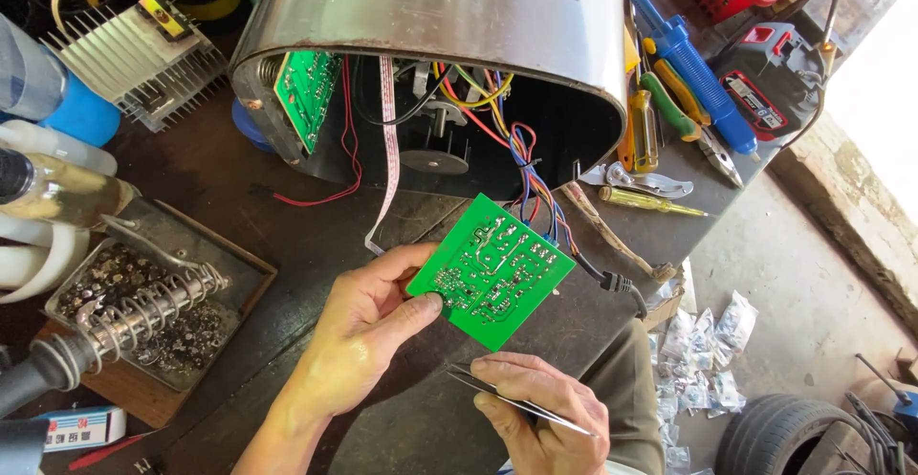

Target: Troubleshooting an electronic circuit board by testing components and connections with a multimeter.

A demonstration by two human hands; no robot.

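Two hands: left hand (359,336) fingers pinch green circuit board (492,269); right hand (540,408) apparently grips tweezers (516,398).

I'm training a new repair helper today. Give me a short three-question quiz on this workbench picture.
1. True or false: the left hand holds the green circuit board by its edge.
2. What does the right hand hold: A) tweezers, B) a hammer, C) a brush?
3. Fill in: coloured wires run from the board into the open metal ____.

Key: 1 true; 2 A; 3 housing.
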